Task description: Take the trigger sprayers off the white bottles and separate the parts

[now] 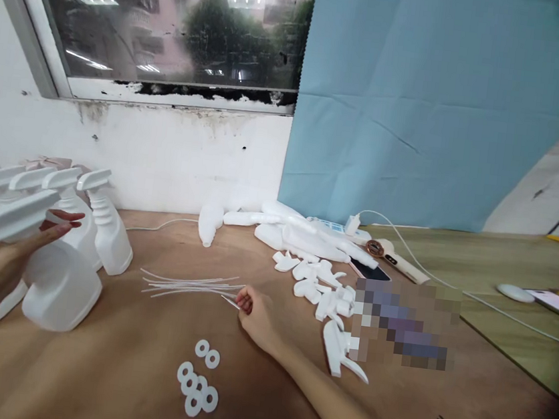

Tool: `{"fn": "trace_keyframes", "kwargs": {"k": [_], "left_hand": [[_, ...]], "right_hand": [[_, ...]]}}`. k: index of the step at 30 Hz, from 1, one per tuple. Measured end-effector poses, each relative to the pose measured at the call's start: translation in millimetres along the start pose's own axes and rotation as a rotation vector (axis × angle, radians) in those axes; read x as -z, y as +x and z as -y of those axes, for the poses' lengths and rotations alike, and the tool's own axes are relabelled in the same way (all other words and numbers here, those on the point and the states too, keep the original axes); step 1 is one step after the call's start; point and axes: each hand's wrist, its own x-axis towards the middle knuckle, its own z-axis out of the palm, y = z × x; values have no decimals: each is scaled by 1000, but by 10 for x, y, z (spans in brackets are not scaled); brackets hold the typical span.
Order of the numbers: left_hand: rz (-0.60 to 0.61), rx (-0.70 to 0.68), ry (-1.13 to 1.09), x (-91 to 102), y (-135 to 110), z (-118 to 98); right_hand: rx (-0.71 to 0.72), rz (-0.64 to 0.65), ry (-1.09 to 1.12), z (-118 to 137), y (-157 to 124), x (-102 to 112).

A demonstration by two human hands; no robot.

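My left hand (17,250) is at the far left with its fingers stretched out along a white spray bottle (56,282), just under its trigger head (8,219). My right hand (255,314) rests on the brown table near the middle and pinches the end of a thin white dip tube (228,301). A loose bundle of such tubes (185,284) lies just left of that hand. Several white ring washers (198,382) lie in front, nearer to me.
More assembled spray bottles (106,227) stand in a row at the left. Loose trigger heads (323,288) and empty bottles (257,224) lie at the centre right, by a phone (368,270), a charger cable (406,251) and a white mouse (515,292). A window and blue sheet stand behind.
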Motion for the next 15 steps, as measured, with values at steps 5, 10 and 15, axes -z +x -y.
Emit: {"fn": "trace_keyframes", "kwargs": {"k": [5,10,15], "left_hand": [[-74,24,-109,264,215,235],[-25,94,32,300,126,561],[-125,21,336,310,-105,975]], "right_hand": [[14,48,-212,13,54,145],[-8,17,-454,-61,135,293],[-39,-64,-715,-206,203,377]]}}
